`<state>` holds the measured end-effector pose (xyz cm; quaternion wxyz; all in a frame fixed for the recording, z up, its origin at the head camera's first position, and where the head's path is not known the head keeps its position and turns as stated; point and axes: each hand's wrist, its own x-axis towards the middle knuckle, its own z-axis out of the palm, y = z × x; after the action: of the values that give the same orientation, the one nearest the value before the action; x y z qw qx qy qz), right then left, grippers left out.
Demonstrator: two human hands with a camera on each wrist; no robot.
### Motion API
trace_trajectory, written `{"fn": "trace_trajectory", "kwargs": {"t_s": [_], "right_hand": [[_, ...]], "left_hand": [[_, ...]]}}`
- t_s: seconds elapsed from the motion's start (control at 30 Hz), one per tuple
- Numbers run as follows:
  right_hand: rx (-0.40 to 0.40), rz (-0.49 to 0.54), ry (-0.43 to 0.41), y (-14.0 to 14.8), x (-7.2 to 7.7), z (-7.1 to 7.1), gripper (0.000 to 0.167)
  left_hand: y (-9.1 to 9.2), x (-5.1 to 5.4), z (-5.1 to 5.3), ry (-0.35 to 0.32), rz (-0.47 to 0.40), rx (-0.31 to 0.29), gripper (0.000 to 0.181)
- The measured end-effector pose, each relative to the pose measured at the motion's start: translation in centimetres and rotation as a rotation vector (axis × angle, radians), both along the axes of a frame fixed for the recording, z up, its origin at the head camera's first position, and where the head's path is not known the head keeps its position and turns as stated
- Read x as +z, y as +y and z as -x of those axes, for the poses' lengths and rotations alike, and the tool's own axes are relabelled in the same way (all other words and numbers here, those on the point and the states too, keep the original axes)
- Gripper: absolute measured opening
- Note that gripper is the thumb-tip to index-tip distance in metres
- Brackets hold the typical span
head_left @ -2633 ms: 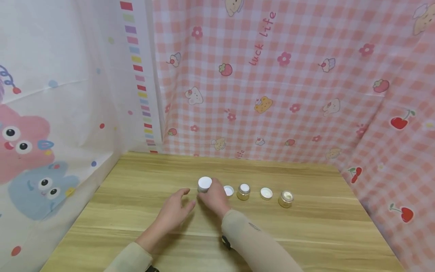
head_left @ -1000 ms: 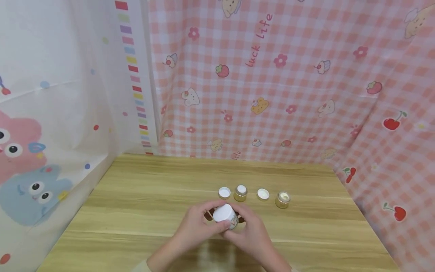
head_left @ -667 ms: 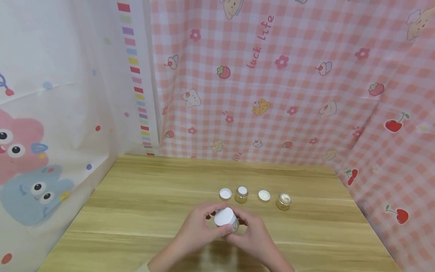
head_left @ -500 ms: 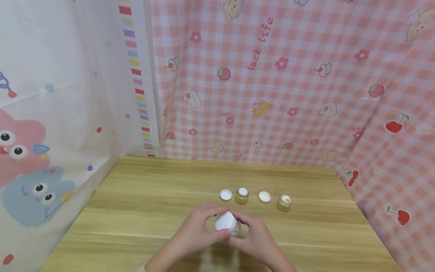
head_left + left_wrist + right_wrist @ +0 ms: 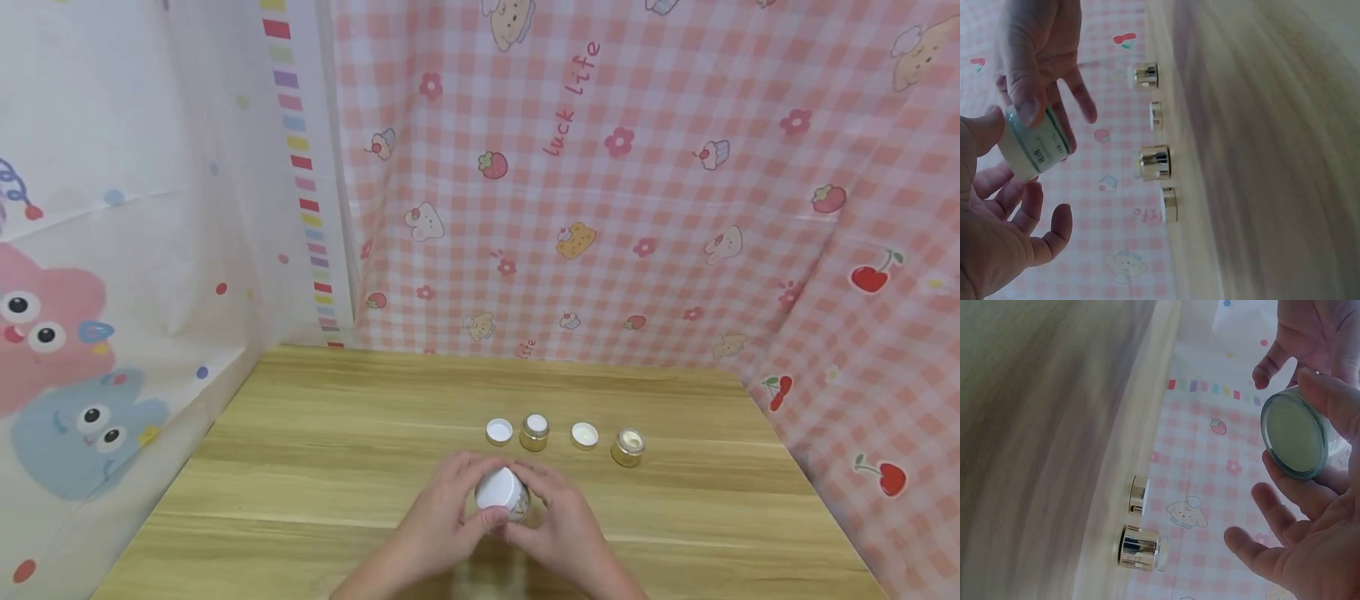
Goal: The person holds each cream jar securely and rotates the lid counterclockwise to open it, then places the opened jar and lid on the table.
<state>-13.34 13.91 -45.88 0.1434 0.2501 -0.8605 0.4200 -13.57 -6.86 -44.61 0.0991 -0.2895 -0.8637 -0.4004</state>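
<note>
Above the front middle of the table, both hands hold a squat jar, tilted, with a white lid. My left hand grips it at the lid, its thumb along the near edge. Round the jar's body my right hand curls its thumb and fingers. The left wrist view shows a printed label with dark characters and a green line. In the right wrist view, the jar's round, pale green glass bottom faces the camera. The lid appears seated on the jar; its seam is partly hidden by fingers.
Behind the hands stand two small gold jars, one with a white top, one with pale cream inside. Two gold-rimmed lids, left and right, lie upturned beside them. Patterned cloths hang around the wooden table.
The jar, at first by the left upturned lid under my right hand, has come toward me. My left hand has joined in holding it. Over the last half second, both hands barely shift.
</note>
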Motion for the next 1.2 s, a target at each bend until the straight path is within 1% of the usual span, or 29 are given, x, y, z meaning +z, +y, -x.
{"fn": "trace_trajectory", "kwargs": {"t_s": [0.13, 0.23, 0.4, 0.47, 0.53, 0.67, 0.77, 0.83, 0.9, 0.97, 1.03, 1.1, 1.2], "right_hand": [[-0.042, 0.000, -0.025, -0.20, -0.20, -0.04, 0.059], [-0.054, 0.007, -0.047, -0.35, -0.16, -0.11, 0.060], [-0.074, 0.015, -0.068, -0.51, -0.05, -0.21, 0.062], [-0.083, 0.019, -0.062, -0.56, -0.04, -0.28, 0.060], [-0.093, 0.018, -0.040, -0.62, -0.07, -0.35, 0.059], [-0.104, 0.008, 0.022, -0.76, -0.25, -0.45, 0.056], [-0.106, 0.004, 0.021, -0.83, -0.28, -0.45, 0.056], [-0.118, 0.009, -0.015, -0.82, -0.20, -0.41, 0.058], [-0.132, 0.018, -0.045, -0.77, -0.06, -0.35, 0.060], [-0.152, 0.029, -0.051, -0.66, 0.05, -0.31, 0.062], [-0.168, 0.041, -0.019, -0.51, 0.09, -0.29, 0.061], [-0.175, 0.050, 0.025, -0.32, 0.12, -0.37, 0.061], [-0.184, 0.058, 0.062, -0.05, 0.15, -0.54, 0.062]], "left_hand": [[0.27, -0.20, -0.03, 0.030, -0.002, 0.003, 0.054], [0.37, -0.15, -0.18, 0.057, 0.004, 0.009, 0.053], [0.41, 0.00, -0.43, 0.058, 0.020, 0.033, 0.052], [0.46, -0.06, -0.45, 0.053, 0.029, 0.041, 0.052], [0.53, -0.15, -0.47, 0.058, 0.037, 0.048, 0.052], [0.66, -0.44, -0.46, 0.102, 0.041, 0.065, 0.050], [0.61, -0.53, -0.42, 0.108, 0.037, 0.072, 0.048], [0.54, -0.42, -0.33, 0.078, 0.033, 0.071, 0.051], [0.45, -0.24, -0.23, 0.027, 0.022, 0.067, 0.058], [0.38, -0.08, -0.13, -0.033, 0.001, 0.067, 0.066], [0.24, 0.03, -0.14, -0.091, -0.039, 0.067, 0.071], [0.07, 0.05, -0.18, -0.134, -0.086, 0.067, 0.071], [-0.17, 0.03, -0.25, -0.164, -0.149, 0.061, 0.064]]}}
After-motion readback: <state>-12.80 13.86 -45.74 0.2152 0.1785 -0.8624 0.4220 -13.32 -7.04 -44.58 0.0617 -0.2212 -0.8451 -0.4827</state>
